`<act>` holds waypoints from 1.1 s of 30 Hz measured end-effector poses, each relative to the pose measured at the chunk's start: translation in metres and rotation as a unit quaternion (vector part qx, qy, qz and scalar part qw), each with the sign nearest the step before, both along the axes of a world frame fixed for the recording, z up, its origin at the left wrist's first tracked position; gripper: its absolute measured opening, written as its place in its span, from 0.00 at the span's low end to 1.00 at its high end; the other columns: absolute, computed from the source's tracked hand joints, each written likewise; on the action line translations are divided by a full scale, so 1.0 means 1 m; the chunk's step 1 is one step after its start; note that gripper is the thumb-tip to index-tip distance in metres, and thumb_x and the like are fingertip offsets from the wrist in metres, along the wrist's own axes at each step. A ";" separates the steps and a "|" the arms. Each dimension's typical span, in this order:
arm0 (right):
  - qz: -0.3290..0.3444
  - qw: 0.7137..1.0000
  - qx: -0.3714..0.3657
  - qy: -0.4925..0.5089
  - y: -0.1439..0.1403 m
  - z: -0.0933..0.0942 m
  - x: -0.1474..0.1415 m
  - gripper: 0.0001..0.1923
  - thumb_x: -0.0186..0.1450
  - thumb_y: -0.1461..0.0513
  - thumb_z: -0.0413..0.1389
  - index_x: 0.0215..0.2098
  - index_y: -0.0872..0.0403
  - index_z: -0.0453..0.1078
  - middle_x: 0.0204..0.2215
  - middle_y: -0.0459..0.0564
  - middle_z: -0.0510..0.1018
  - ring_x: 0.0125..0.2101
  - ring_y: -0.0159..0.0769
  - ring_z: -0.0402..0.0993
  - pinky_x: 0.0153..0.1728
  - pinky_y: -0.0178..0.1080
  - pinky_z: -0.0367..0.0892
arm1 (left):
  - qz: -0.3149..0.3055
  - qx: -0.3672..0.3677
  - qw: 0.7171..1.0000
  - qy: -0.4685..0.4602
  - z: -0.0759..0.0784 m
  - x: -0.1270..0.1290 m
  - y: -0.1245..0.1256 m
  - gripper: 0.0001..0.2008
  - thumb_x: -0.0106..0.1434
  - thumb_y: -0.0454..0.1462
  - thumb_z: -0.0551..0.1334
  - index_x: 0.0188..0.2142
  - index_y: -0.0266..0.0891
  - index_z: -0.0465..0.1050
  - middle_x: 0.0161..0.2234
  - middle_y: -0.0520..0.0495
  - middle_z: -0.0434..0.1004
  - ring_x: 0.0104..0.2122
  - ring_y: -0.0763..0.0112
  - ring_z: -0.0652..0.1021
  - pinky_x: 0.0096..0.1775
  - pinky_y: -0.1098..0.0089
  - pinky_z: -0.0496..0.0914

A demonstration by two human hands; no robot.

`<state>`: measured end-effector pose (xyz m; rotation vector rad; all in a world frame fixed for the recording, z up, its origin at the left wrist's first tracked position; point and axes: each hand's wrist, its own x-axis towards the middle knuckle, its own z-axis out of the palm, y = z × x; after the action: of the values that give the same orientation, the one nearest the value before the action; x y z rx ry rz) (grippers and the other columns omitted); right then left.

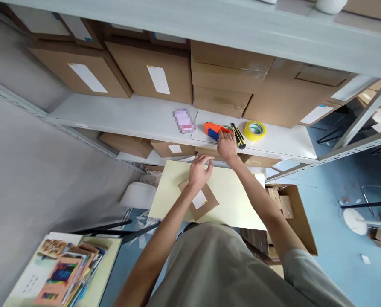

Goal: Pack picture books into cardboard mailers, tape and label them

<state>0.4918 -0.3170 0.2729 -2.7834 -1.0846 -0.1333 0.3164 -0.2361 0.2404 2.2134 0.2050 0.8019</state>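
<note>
Two hands work at centre frame: the right hand (227,146) closes its fingers on the orange tape dispenser (213,129) on the white shelf (139,117), beside a yellow tape roll (254,130); the left hand (200,169) hovers, fingers loosely spread, above a small cardboard box (199,200).

The tape dispenser (213,129) under the right hand (227,147) looks like smooth, glossy plastic in orange and blue. Beside it the utility knife (238,135) has a yellow and black plastic body. The yellow tape roll (254,130) near the shelf's front edge is shiny film. The shelf (129,117) itself is matt, painted metal. The small parcel (199,200) below the left hand (200,170) is dull brown cardboard with a white paper label, lying on a smooth, pale matt table top (235,200).
</note>
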 end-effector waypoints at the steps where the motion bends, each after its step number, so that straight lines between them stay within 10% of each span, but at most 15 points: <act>1: 0.005 1.000 0.002 -0.003 0.000 -0.002 0.003 0.34 0.76 0.71 0.41 0.78 0.75 0.60 0.62 0.77 0.80 0.65 0.63 0.74 0.73 0.62 0.60 | 0.002 -0.003 1.000 0.005 0.000 0.000 -0.004 0.11 0.75 0.31 0.62 0.46 0.46 0.83 0.47 0.47 0.90 0.51 0.57 0.86 0.57 0.54 0.82; 10: 0.034 0.991 0.121 -0.046 -0.040 -0.010 -0.028 0.34 0.81 0.63 0.40 0.82 0.65 0.57 0.74 0.72 0.69 0.76 0.61 0.62 0.77 0.67 0.55 | 0.036 -0.002 0.996 0.076 -0.044 -0.025 -0.027 0.16 0.74 0.29 0.60 0.49 0.47 0.85 0.49 0.46 0.90 0.52 0.56 0.87 0.59 0.52 0.83; 15: 0.030 0.984 0.165 0.067 -0.117 -0.078 -0.096 0.31 0.83 0.60 0.39 0.78 0.61 0.64 0.71 0.69 0.75 0.73 0.56 0.68 0.78 0.66 0.56 | 0.017 -0.005 0.978 0.208 -0.106 -0.070 -0.052 0.21 0.72 0.27 0.59 0.57 0.45 0.84 0.58 0.41 0.87 0.61 0.55 0.85 0.67 0.49 0.79; 22: -0.044 0.944 0.034 0.326 -0.203 -0.201 -0.181 0.28 0.82 0.63 0.43 0.73 0.67 0.68 0.67 0.71 0.79 0.67 0.56 0.74 0.78 0.61 0.56 | -0.007 0.023 0.937 0.348 -0.162 -0.124 -0.102 0.26 0.76 0.35 0.60 0.71 0.40 0.73 0.75 0.33 0.71 0.78 0.47 0.68 0.76 0.40 0.67; 33: 0.023 0.881 0.063 0.469 -0.205 -0.240 -0.216 0.33 0.79 0.66 0.46 0.81 0.66 0.58 0.77 0.66 0.69 0.75 0.53 0.68 0.75 0.53 0.64 | -0.035 0.052 0.913 0.402 -0.182 -0.134 -0.107 0.31 0.77 0.38 0.57 0.77 0.34 0.65 0.82 0.31 0.56 0.84 0.48 0.53 0.82 0.43 0.54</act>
<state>0.2760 -0.5225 0.0324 -2.1946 -0.8026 0.9974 0.1824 -0.3431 0.0580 2.5201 0.4808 -0.1908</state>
